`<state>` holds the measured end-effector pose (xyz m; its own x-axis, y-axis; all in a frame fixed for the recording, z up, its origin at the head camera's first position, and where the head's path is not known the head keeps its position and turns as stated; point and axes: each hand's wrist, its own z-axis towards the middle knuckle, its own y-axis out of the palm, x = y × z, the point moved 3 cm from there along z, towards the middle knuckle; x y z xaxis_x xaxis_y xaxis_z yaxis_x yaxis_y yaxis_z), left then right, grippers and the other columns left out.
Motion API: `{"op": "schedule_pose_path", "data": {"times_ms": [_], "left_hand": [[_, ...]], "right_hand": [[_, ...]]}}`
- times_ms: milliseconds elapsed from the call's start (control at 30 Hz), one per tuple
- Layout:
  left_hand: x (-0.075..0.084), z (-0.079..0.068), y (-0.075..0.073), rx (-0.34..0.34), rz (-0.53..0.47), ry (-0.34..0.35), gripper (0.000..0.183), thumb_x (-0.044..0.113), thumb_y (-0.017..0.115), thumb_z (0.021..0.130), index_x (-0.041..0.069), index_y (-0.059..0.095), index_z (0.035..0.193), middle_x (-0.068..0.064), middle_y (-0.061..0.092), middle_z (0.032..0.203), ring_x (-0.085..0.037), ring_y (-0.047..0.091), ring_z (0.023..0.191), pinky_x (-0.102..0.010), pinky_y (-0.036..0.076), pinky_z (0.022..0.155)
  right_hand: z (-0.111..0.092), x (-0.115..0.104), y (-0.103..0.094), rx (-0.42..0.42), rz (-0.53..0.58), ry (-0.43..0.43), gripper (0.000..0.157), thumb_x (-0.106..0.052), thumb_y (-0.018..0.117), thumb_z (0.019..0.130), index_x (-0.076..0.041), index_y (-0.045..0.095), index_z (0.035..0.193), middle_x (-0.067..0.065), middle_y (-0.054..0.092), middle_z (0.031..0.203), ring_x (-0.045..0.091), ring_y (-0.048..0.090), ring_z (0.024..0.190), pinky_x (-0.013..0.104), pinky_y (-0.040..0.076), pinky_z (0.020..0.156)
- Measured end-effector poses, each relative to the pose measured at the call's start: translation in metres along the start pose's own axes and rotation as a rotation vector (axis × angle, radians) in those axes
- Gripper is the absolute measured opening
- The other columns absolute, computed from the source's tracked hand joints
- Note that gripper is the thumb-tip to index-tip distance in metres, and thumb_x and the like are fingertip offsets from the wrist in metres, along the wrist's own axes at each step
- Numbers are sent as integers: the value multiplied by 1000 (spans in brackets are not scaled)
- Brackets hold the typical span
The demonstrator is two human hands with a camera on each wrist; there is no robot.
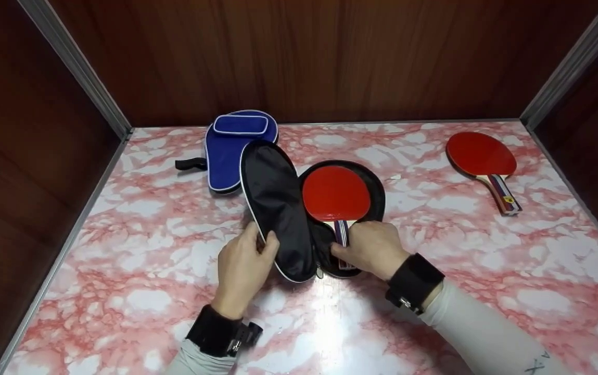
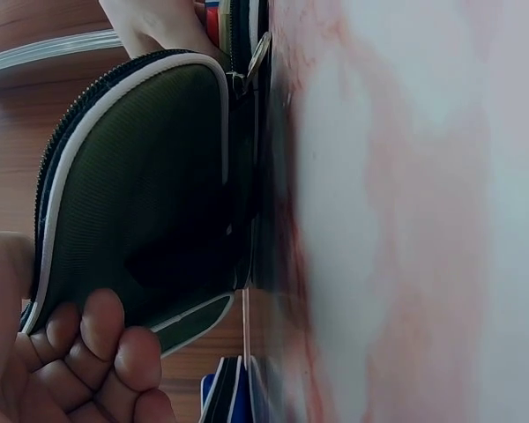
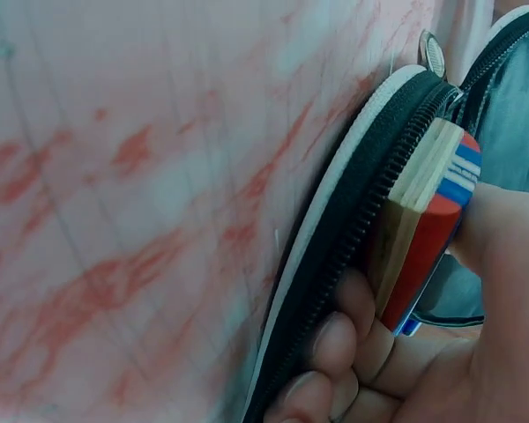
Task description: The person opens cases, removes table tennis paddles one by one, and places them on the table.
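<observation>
An unzipped black paddle case (image 1: 278, 203) with white piping lies spread in the middle of the table, its flap raised to the left. My left hand (image 1: 246, 265) pinches the flap's outer edge between thumb and fingers; in the left wrist view the fingertips (image 2: 103, 322) curl against the flap's outside. Inside the other half rests a red table tennis paddle (image 1: 336, 194), blade pointing away from me. My right hand (image 1: 374, 247) grips its striped handle (image 3: 423, 238), whose end sits right beside the zipper teeth. A metal zipper pull (image 1: 320, 272) hangs at the case's near end.
A closed blue paddle case (image 1: 231, 151) with a black strap (image 1: 190, 164) lies at the back left, partly behind the raised flap. Another red paddle (image 1: 481, 154) lies at the right. Wooden panels (image 1: 330, 62) enclose the marbled table (image 1: 460, 250).
</observation>
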<state>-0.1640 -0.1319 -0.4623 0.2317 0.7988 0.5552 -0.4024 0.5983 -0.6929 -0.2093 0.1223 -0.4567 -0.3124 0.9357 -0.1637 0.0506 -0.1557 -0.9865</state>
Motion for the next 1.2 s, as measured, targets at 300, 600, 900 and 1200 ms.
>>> {"op": "schedule_pose_path", "data": {"times_ms": [300, 600, 900, 1200], "left_hand": [[2, 0, 2, 1, -3, 15, 32, 24, 70, 100, 15, 49, 77, 3, 46, 60, -32, 56, 54, -50, 45, 54], [2, 0, -1, 25, 1, 23, 32, 25, 69, 99, 15, 49, 77, 3, 44, 59, -32, 56, 53, -51, 45, 53], [2, -1, -1, 34, 9, 25, 33, 25, 70, 99, 14, 48, 76, 3, 44, 58, -34, 56, 53, -52, 45, 53], [1, 0, 0, 32, 4, 16, 31, 24, 69, 99, 15, 49, 77, 2, 45, 59, -35, 57, 54, -53, 46, 54]], "right_hand": [[-4, 6, -5, -13, 13, 18, 60, -49, 73, 98, -17, 56, 50, 1, 52, 53, 29, 58, 55, 51, 49, 52], [-10, 26, -19, -52, 153, 58, 37, -43, 66, 100, -17, 62, 74, 0, 57, 64, 23, 56, 61, 41, 41, 58], [-22, 49, -23, -17, 280, 38, 30, -37, 67, 101, -18, 67, 78, -9, 64, 64, 17, 56, 60, 38, 39, 58], [-34, 66, -32, 37, 326, -36, 26, -33, 71, 103, -23, 66, 79, -10, 61, 67, 14, 54, 61, 36, 39, 59]]}}
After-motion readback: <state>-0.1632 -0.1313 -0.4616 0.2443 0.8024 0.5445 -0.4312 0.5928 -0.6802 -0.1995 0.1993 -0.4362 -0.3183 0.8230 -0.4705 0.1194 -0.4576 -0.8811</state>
